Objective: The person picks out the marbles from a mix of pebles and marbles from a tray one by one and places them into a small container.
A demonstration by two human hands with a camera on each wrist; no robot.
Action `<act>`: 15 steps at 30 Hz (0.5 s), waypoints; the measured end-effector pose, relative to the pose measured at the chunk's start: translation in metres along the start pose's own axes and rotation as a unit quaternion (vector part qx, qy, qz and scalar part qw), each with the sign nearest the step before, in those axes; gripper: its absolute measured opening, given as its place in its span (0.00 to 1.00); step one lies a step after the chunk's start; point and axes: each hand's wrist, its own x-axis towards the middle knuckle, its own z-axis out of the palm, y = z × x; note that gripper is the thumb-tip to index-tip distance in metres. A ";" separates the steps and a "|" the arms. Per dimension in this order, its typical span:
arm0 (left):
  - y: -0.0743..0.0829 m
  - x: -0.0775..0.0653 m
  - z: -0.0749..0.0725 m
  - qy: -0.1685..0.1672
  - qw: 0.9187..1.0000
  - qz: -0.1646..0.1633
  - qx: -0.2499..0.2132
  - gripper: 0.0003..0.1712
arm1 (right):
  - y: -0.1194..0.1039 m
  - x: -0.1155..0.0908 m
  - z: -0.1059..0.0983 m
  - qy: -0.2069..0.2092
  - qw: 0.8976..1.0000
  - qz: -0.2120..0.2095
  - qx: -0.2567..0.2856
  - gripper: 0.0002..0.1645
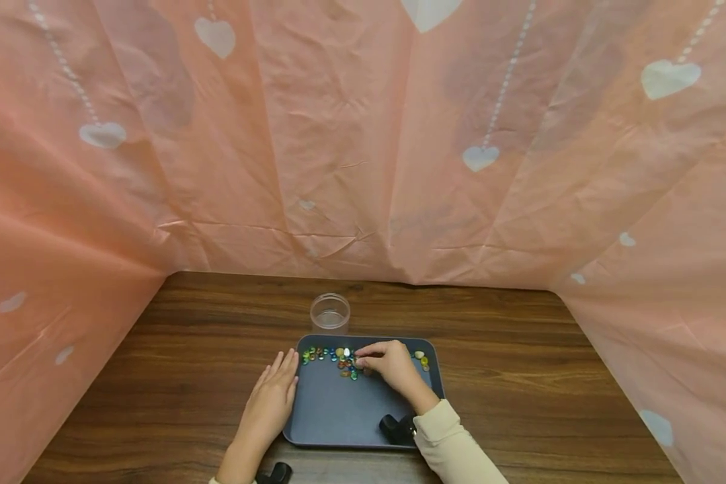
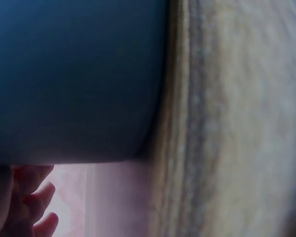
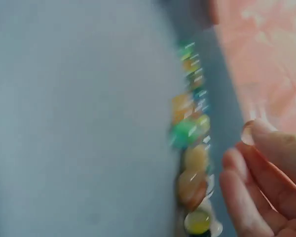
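Observation:
A dark grey tray (image 1: pixel 335 420) holds several small coloured glass gems (image 1: pixel 353 375), strung mostly along its far side with a cluster near the middle. My right hand (image 1: pixel 397 370) is over that cluster. In the right wrist view, its thumb and index finger pinch a clear, pinkish glass gem (image 3: pixel 247 134), while blurred green, amber and yellow gems (image 3: pixel 192 185) lie alongside. At the tray's left edge rests my left hand (image 1: pixel 269 402), its fingers extended. The left wrist view has its fingers (image 2: pixel 38 200) beyond the tray's dark side (image 2: pixel 74 84).
A clear round plastic container (image 1: pixel 330 313) stands just behind the tray on the wood-grain table (image 1: pixel 508 376). Pink curtains (image 1: pixel 351 161) with white hearts enclose the back and both sides. Black wrist devices (image 1: pixel 396 430) sit at both wrists, the right one over the tray.

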 end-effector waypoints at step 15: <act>0.000 0.001 0.001 0.001 1.000 -0.006 -0.018 0.26 | -0.028 0.039 -0.001 0.027 0.948 0.100 0.302 0.18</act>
